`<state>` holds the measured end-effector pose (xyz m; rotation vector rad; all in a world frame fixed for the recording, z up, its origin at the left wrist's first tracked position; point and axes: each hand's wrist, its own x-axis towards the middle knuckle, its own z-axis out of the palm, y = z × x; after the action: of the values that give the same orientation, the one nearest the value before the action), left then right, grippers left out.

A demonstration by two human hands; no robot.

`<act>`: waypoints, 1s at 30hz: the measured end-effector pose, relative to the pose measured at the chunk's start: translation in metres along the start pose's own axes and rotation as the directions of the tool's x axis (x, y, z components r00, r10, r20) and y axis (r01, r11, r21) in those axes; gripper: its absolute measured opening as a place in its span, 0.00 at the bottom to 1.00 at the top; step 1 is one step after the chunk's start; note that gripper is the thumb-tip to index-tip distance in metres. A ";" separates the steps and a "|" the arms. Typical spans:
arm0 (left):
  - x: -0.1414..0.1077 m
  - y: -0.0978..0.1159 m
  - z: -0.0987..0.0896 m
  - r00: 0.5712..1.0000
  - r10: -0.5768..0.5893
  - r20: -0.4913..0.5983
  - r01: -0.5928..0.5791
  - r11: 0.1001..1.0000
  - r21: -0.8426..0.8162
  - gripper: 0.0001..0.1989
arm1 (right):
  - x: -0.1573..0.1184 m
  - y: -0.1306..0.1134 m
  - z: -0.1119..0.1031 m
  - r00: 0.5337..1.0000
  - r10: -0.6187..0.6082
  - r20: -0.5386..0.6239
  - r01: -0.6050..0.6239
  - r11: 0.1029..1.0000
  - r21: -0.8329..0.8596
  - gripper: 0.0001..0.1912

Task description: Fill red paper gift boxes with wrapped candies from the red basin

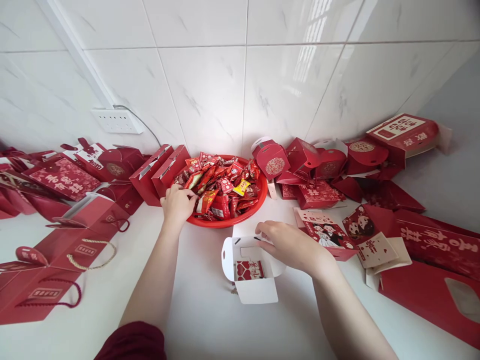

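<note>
A round red tray (pixel 265 192) heaped with wrapped candies (pixel 219 185) stands near the wall. My left hand (pixel 177 204) is at its left edge, fingers bent over the candies; what the fingertips pinch, if anything, is too small to tell. In front of the tray sits an open box, white inside (pixel 258 291), its flaps spread. A red and white packet (pixel 250 270) lies within it. My right hand (pixel 287 243) is at the box's upper right flap, with thumb and fingers around its edge.
Red gift boxes and bags with rope handles (pixel 56 292) fill the left side. More red boxes (pixel 275 160) and flat packaging (pixel 438 240) crowd the right. A white power strip (pixel 117 121) is on the tiled wall, its cable running down behind the boxes.
</note>
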<state>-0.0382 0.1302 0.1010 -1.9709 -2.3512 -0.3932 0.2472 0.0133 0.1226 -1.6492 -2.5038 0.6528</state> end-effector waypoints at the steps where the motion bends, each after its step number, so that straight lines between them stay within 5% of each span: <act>1: 0.000 -0.001 -0.002 1.000 0.006 -0.010 -0.006 1.000 -0.021 0.12 | 0.000 0.000 0.000 1.000 0.001 0.001 -0.001 1.000 0.001 0.10; 11: -0.003 -0.019 -0.029 0.987 0.057 -0.153 -0.081 0.985 -0.150 0.10 | 0.002 -0.002 -0.003 1.000 0.020 0.012 -0.020 1.000 0.018 0.10; 22: -0.001 -0.020 -0.019 0.991 0.051 0.120 -0.058 0.997 0.059 0.12 | 0.004 -0.002 0.000 1.000 0.018 -0.001 -0.018 1.000 -0.011 0.10; 30: 0.000 -0.015 -0.006 0.991 0.091 0.097 -0.095 0.995 0.038 0.14 | 0.004 -0.001 0.001 1.000 0.015 -0.008 -0.015 1.000 -0.017 0.09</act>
<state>-0.0533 0.1270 0.1044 -2.1151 -2.2895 -0.2478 0.2442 0.0158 0.1213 -1.6750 -2.5008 0.6260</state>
